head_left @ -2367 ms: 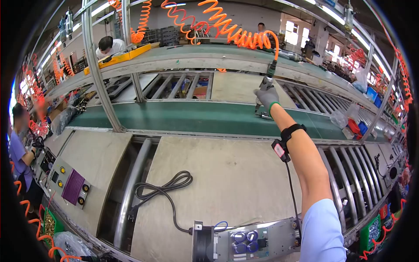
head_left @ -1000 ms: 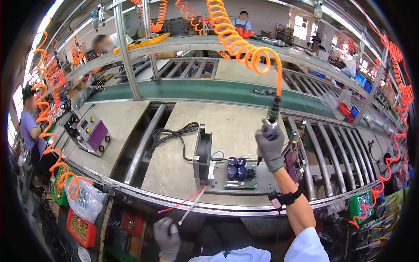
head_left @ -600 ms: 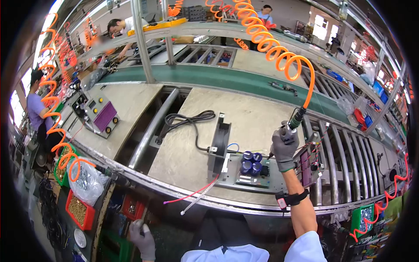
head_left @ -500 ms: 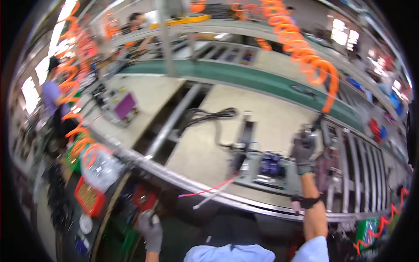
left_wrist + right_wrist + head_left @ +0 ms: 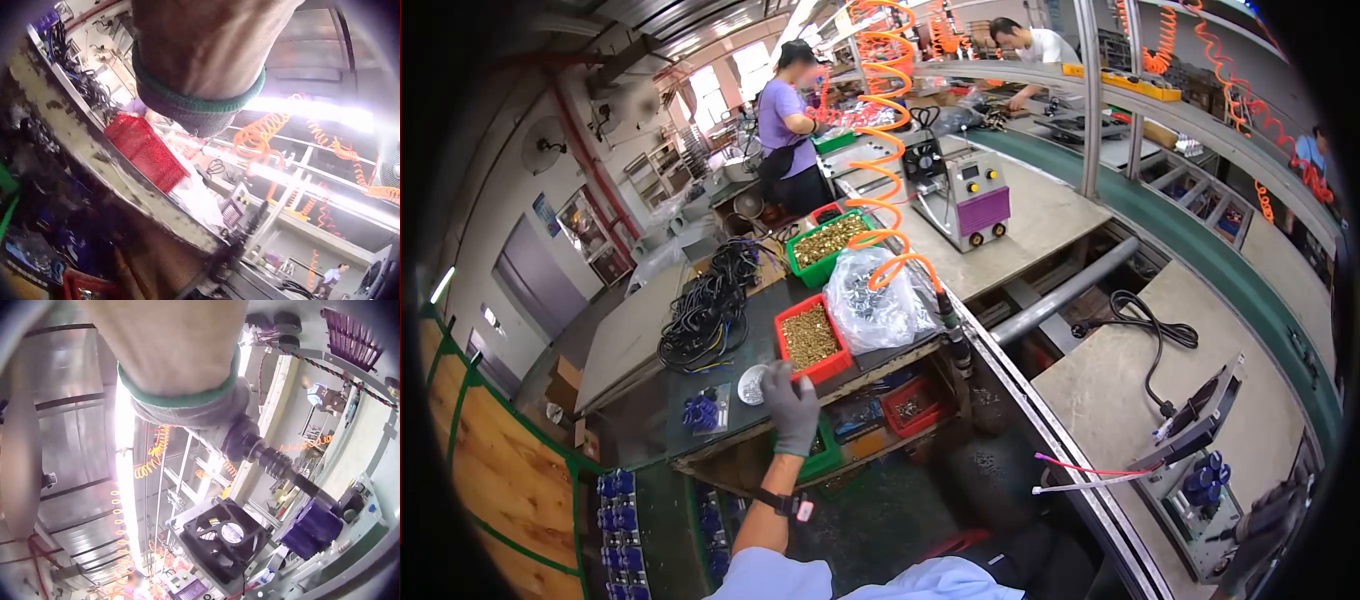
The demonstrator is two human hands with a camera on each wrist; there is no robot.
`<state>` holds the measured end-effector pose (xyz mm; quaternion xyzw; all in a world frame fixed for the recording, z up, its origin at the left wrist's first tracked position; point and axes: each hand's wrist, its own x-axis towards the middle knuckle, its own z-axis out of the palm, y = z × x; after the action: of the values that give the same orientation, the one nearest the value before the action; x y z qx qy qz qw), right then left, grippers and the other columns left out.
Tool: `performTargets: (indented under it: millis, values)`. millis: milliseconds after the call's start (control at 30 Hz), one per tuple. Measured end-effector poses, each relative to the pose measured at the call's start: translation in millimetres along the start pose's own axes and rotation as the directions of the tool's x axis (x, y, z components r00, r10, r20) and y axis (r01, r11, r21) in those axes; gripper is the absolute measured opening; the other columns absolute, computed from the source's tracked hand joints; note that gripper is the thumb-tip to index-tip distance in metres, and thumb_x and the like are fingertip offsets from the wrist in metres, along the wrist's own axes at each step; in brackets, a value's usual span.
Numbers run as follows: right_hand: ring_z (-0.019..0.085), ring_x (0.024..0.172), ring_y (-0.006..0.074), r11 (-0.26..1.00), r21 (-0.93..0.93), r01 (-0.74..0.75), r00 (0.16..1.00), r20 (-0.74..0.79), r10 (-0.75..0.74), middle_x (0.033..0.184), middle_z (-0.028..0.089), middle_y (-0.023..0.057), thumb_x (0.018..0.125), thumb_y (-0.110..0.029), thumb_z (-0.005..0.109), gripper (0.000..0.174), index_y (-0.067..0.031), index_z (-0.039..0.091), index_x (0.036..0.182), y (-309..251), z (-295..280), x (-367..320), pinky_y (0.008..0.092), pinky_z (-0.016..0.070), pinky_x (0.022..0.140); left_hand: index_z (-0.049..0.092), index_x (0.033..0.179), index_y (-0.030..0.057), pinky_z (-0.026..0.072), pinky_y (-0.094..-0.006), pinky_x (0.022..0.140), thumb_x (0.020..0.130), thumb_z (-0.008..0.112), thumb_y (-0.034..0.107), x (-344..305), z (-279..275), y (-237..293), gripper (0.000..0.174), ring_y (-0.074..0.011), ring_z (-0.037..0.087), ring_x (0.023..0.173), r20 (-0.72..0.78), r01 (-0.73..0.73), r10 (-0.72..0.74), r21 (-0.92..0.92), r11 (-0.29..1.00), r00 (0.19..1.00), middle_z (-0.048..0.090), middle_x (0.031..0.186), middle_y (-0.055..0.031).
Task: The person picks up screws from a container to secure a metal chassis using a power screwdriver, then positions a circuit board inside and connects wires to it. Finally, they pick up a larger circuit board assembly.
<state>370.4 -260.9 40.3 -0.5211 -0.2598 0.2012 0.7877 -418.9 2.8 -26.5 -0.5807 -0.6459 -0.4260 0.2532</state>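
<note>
My gloved left hand (image 5: 791,408) reaches over the side bench, its fingers beside a small white dish (image 5: 752,384) and just below a red bin (image 5: 832,366) of brass-coloured screws. Nothing shows in its fingers. At the right edge of the head view, my gloved right hand (image 5: 1272,525), dark and partly cut off, grips an air screwdriver (image 5: 275,464). In the right wrist view the tool's shaft slants down past the blue capacitors (image 5: 312,526) of a metal chassis (image 5: 1200,548). A black fan (image 5: 225,540) stands upright at the chassis end.
A plastic bag (image 5: 870,305) of hardware and a green bin (image 5: 832,247) sit behind the red bin. Black cables (image 5: 710,300) lie on the bench. A metal rail (image 5: 1050,430) edges the worktable. A purple-panelled machine (image 5: 965,195) stands farther back, near another person (image 5: 785,125).
The view has swung left. The right hand took the air screwdriver from the green belt area to the chassis. My left hand has risen from below the table edge to the dish.
</note>
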Motion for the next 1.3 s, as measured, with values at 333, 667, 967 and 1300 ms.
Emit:
performTargets:
  millis: [333,667,967,1300]
  values:
    - [0.064,0.084,0.0326,0.991,0.127,-0.050,0.991,0.131,0.033,0.099,0.063,0.0189,0.091,-0.060,0.060,0.081,0.0060,0.054,0.137,52,-15,-56,0.0443,0.0536,0.072,0.045,0.147,0.0009,0.0404,-0.0529,0.111,0.070,0.084,0.055,8,0,-132,0.102,-0.0456,0.050,0.130,0.299,0.314,-0.502,0.501,0.806,0.812,0.053,0.139,-0.0255]
    - [0.057,0.074,0.0109,0.959,-0.149,0.242,0.939,-0.213,-0.270,0.085,0.061,-0.0004,0.096,-0.020,0.061,0.016,-0.0066,0.065,0.104,86,20,-106,0.0279,0.0483,0.064,0.049,0.147,0.0008,0.0436,-0.0477,0.110,0.072,0.090,0.035,10,-23,-119,0.092,-0.0383,0.056,0.128,0.135,0.081,-0.107,0.182,0.980,0.985,0.059,0.138,-0.0216]
    - [0.062,0.069,0.0064,0.936,-0.254,0.243,0.912,-0.269,-0.310,0.084,0.066,-0.0002,0.084,0.013,0.070,0.029,-0.0039,0.063,0.107,62,73,-129,0.0232,0.0510,0.061,0.048,0.140,0.0004,0.0455,-0.0483,0.104,0.064,0.093,0.037,-82,-83,255,0.096,-0.0399,0.054,0.122,0.428,-0.140,0.570,-0.701,0.699,0.702,0.054,0.132,-0.0228]
    - [0.066,0.097,0.0190,0.735,-0.521,0.433,0.858,-0.011,-0.513,0.114,0.064,0.0126,0.079,0.010,0.065,0.046,0.0007,0.052,0.121,14,36,-144,0.0309,0.0541,0.084,0.055,0.136,0.0032,0.0470,-0.0513,0.102,0.063,0.092,0.042,-207,-58,491,0.090,-0.0420,0.055,0.119,0.211,-0.033,0.950,-0.974,0.224,0.230,0.054,0.132,-0.0231]
